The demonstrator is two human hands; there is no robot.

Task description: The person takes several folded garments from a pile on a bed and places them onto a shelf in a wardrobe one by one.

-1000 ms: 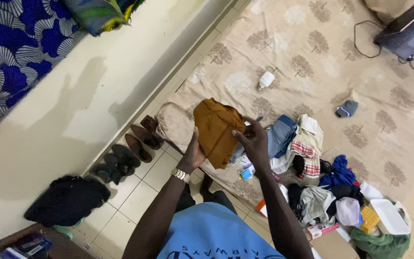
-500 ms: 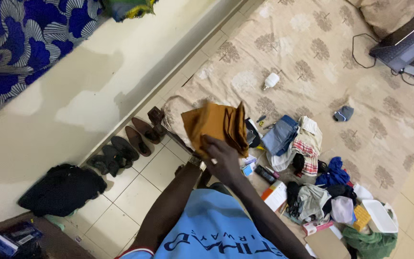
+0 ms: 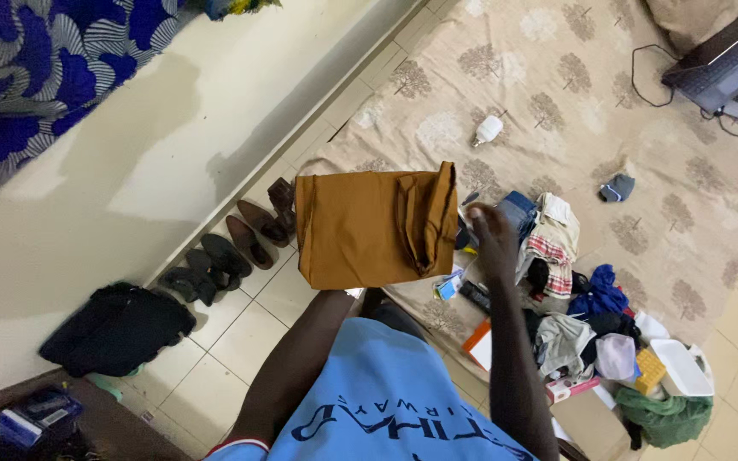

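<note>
Cloth first: my big brown folded cotton cloth point(image 3: 369, 226) hangs flat above the tiled floor's edge. My left hand, hidden behind it, holds it up; its grip I cannot tell. My right hand point(image 3: 493, 243) waits beside, fingers loose. Folding feels half done.

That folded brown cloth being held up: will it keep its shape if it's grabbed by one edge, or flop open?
The brown cloth would likely flop: its bottom edge sags and the folded layers bunch at its right side near the right hand. It looks light and thin. Gripped by one edge, the folds would probably slide open. The left hand is hidden behind it.
</note>
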